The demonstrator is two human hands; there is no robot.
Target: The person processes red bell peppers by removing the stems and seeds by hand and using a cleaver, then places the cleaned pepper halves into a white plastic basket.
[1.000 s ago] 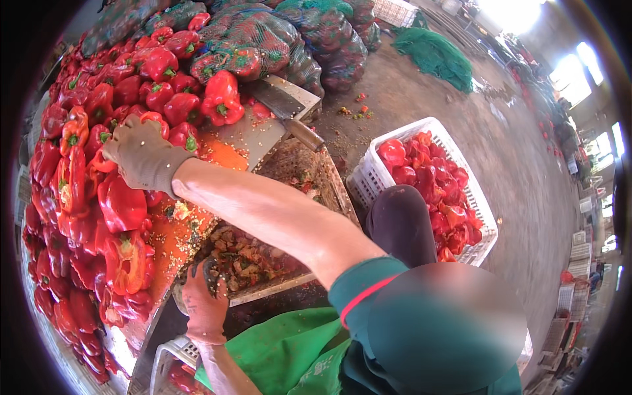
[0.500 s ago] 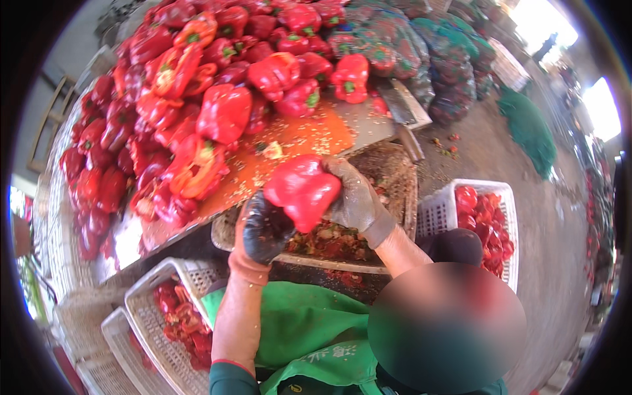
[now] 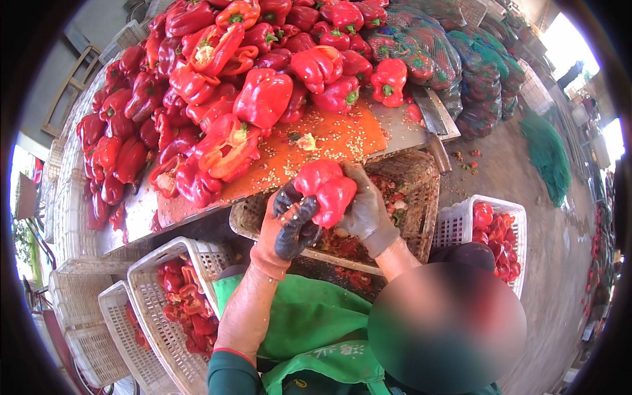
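The biggest worry is the heap of red peppers [image 3: 217, 108], piled steeply on the table [image 3: 398, 135]: a tug at one low down, such as the cut pepper [image 3: 227, 148] lying near the front, could set others sliding off the edge. Below that edge, the white crate [image 3: 212, 263] on the left holds red pieces, as does the smaller-looking white crate [image 3: 451, 227] beyond the knee; whole peppers rolling into the left one would mix with the pieces. The scrap tub [image 3: 421, 197] sits between the table and the person's lap, right under the work, so anything dropped would probably land among the waste and get dirty. At the table's right end lies a broad knife [image 3: 432, 120], its wooden handle jutting past the edge; a swing of the right arm could catch it and tip it down toward the legs. The left hand [image 3: 286, 224], in a blackened orange glove, has its fingers curled round one side of a red pepper [image 3: 324, 191]; the right hand [image 3: 365, 207], in a grey glove, grips the other side, holding it above the tub. The gloves look wet, so the glossy skin might slip if squeezed unevenly. Loose seeds [image 3: 289, 164] scattered on the orange board [image 3: 359, 128] could stick to it.
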